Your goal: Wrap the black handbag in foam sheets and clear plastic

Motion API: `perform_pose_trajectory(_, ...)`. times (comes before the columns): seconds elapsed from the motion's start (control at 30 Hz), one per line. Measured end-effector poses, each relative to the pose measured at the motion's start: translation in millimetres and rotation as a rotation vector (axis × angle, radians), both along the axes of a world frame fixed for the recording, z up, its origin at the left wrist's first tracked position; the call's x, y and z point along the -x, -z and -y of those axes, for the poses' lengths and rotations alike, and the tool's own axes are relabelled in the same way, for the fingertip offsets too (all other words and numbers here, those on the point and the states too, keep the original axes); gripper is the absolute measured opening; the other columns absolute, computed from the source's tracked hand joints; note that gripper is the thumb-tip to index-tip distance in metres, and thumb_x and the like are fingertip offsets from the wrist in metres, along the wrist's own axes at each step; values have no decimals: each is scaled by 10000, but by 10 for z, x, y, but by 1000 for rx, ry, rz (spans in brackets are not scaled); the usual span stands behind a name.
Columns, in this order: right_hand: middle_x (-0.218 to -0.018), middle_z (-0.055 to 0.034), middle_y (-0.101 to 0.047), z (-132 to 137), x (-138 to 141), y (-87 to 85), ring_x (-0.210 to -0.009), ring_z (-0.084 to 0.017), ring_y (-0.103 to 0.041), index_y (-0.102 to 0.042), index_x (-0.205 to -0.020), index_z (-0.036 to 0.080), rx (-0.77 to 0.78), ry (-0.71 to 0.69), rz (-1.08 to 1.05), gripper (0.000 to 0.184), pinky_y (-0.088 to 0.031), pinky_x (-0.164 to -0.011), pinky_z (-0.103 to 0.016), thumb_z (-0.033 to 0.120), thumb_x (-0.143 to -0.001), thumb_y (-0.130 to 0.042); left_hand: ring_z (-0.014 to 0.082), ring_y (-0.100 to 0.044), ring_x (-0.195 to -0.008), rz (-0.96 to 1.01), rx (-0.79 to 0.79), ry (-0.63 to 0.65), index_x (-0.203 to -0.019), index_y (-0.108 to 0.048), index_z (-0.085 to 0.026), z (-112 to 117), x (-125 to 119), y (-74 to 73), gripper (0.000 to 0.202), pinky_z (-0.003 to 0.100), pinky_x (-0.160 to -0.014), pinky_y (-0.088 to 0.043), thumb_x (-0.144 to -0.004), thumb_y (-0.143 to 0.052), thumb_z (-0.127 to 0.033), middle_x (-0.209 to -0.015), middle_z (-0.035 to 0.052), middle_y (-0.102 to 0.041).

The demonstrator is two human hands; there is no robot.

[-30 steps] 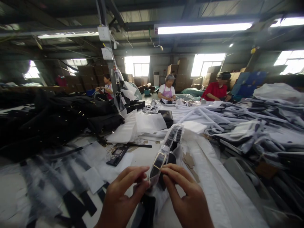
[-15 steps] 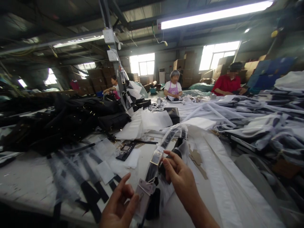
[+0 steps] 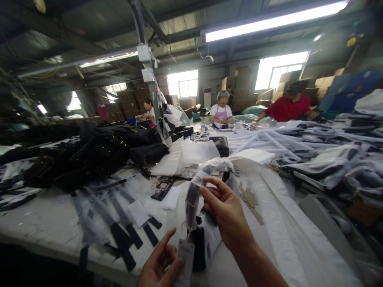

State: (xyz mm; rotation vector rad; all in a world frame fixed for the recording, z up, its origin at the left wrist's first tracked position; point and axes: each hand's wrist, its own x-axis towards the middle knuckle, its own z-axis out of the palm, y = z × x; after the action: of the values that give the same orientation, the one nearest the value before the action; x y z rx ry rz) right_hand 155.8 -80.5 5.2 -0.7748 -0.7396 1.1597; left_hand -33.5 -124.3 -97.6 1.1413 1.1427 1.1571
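The right hand (image 3: 229,215) is raised above the near edge of the tabletop (image 3: 36,223), its fingers (image 3: 214,184) closed on a black strap (image 3: 191,199) that sits in a clear plastic sleeve. The strap arches over from the fingers and hangs down in front of the palm. Below it, the left hand (image 3: 160,265) pinches a pale tag (image 3: 185,257) between thumb and forefinger. The tag dangles at the strap's lower end, and the left hand's other fingers are loosely curled. Under both hands a dark piece lies partly hidden on the tabletop, and what it is cannot be told. To the left, several sleeved straps (image 3: 119,223) lie in rows on the white surface, with a heap of black bags (image 3: 98,151) behind them. Folded white sheets (image 3: 191,153) and a small black bag (image 3: 221,145) lie further back in the middle. Brown cardboard scraps (image 3: 248,199) lie just to the right of the raised hand, on a long run of white plastic (image 3: 278,223). A pile of wrapped goods (image 3: 329,159) fills the right side. At the far end of the tabletop sit three other people, one in a purple apron (image 3: 221,113), one in a red top (image 3: 289,107) and one beside the pillar (image 3: 148,109).
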Motion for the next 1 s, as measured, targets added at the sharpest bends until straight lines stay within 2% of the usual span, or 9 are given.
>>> perform_pose_trajectory(0.13,-913,-33,-739,48,-37,50,-605,-68,-554,-677,-1044,189,-24,-11,90,344,-443,-531,-171,368,-780,-806,170,-621,-731,-87,-43,41,-1251,-672,-243,-76,7,83,664,266,-683,-534,-707,-777,-608,-803,5,-603)
perform_pose_trajectory(0.27,-1052,-59,-726,148,-217,91,-624,-96,-629,-642,-1131,211,-77,-93,262,351,-493,-553,-221,357,-831,-751,269,-650,-1057,-342,-283,-47,-1260,-666,-289,-205,-3,-37,516,371,-923,-528,-805,-703,-530,-1179,75,-683)
perform_pose_trajectory(0.33,-1124,-77,-710,198,-316,148,-687,-126,-678,-613,-1206,232,-69,-100,338,394,-509,-569,-236,344,-848,-733,310,-561,-1261,-383,-376,-54,-1356,-585,-308,-261,-90,-127,579,439,-1063,-442,-818,-694,-494,-1382,75,-604)
perform_pose_trajectory(0.43,-1225,-105,-679,247,-433,289,-769,-162,-714,-582,-1273,255,-59,-77,381,434,-527,-589,-255,351,-869,-708,341,-475,-1361,-372,-408,26,-1475,-442,-307,-300,-353,-222,827,485,-1143,-351,-735,-778,-458,-1490,75,-512)
perform_pose_trajectory(0.53,-1204,-119,-694,259,-551,496,-768,-176,-715,-605,-1232,230,-60,24,395,407,-547,-619,-284,406,-876,-692,335,-526,-1321,-336,-330,49,-1489,-418,-307,-320,-623,-246,850,449,-1076,-447,-728,-785,-401,-1463,77,-542)
perform_pose_trajectory(0.67,-845,-80,-737,286,-764,950,-688,-186,-695,-648,-1024,158,165,282,418,465,-563,-632,-308,585,-839,-665,310,-631,-1194,-234,-196,40,-1406,-523,-225,-443,-684,-228,690,382,-922,-555,-792,-711,-478,-1312,120,-656)
perform_pose_trajectory(0.83,-626,-54,-683,381,-696,1567,-488,-180,-651,-655,-941,128,471,162,375,629,-484,-424,-255,726,-746,-654,305,-669,-1110,-176,-70,20,-1192,-661,-189,-702,-502,-258,595,404,-983,-500,-755,-715,-589,-1160,119,-729)
perform_pose_trajectory(0.9,-616,-56,-684,375,-518,1690,-465,-185,-650,-670,-941,128,502,121,339,657,-469,-401,-251,756,-752,-617,309,-660,-1123,-169,-38,6,-1152,-683,-195,-770,-461,-265,589,393,-981,-496,-733,-723,-606,-1148,108,-736)
perform_pose_trajectory(1.0,-736,-77,-733,295,-260,1739,-662,-230,-719,-701,-960,148,401,104,332,674,-568,-565,-325,782,-765,-577,320,-623,-1181,-194,-30,-32,-1087,-714,-200,-827,-431,-240,553,396,-1034,-454,-708,-738,-601,-1120,91,-744)
